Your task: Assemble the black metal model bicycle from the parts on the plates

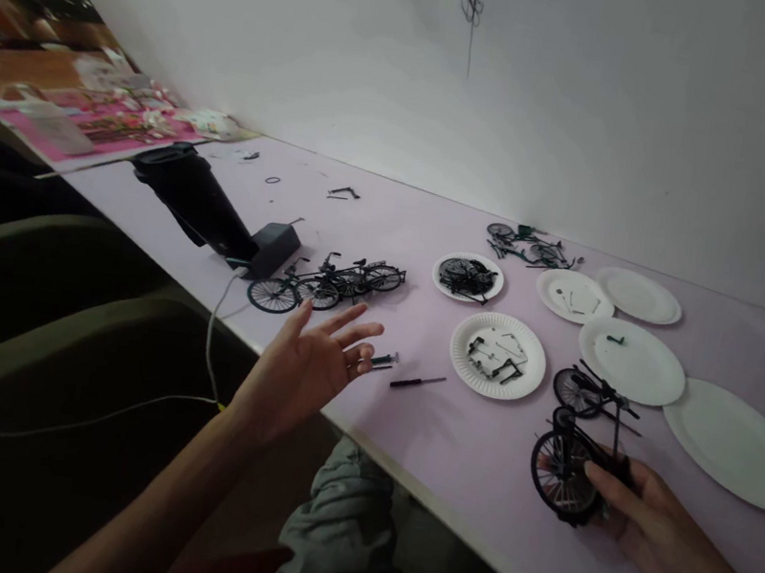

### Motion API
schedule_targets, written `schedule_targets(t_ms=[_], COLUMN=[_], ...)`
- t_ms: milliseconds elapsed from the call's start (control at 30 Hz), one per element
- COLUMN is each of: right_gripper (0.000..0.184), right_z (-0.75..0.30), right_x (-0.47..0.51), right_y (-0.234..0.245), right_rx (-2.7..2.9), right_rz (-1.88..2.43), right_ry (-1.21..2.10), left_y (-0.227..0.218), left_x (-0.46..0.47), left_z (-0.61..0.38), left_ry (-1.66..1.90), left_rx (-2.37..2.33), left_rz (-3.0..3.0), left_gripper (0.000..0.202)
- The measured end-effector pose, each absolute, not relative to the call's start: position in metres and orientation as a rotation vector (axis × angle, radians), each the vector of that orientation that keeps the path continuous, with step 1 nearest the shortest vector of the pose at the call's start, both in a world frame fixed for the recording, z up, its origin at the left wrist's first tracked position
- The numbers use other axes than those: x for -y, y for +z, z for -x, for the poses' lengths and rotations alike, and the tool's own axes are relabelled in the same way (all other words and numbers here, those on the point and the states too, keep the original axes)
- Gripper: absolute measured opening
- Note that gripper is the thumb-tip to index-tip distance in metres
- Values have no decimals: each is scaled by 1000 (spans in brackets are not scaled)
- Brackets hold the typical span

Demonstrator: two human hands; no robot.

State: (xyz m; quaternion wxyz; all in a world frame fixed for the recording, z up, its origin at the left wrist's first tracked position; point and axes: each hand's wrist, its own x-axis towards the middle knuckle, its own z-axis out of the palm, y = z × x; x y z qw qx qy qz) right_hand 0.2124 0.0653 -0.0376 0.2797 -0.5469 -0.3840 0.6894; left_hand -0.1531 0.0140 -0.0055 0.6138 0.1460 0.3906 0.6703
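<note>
My right hand [642,507] grips a black model bicycle [566,476] by its wheel and frame, tilted over the table's right side. Palm up, with the fingers spread, my left hand [305,361] hovers by the front edge and holds nothing. Just beyond it several finished-looking model bicycles [324,289] stand close together. A small screwdriver [417,382] lies to the right of my left fingers, and a small metal-ended tool [381,360] is partly hidden behind them. Near the middle, a paper plate [531,383] carries small black and silver parts.
Another plate [438,281] holds dark wheels. More model bicycles [530,247] lie by the wall. White plates [739,445] spread along the right, some with small parts. A black lamp-like device [196,204] with a white cable [211,337] stands left. A chair [89,347] is at front left.
</note>
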Motion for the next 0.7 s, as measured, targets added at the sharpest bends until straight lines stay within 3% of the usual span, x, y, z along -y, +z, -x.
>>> schedule_targets(t_ms=[700], right_gripper=[35], right_z=[-204], right_x=[-62], right_y=[-21], right_rx=[1061], right_rz=[1318], right_ry=[1947], left_y=[-16], left_x=[-19], left_z=[142], left_ry=[1460], left_rx=[-906], left_rz=[-318], left_gripper=[49])
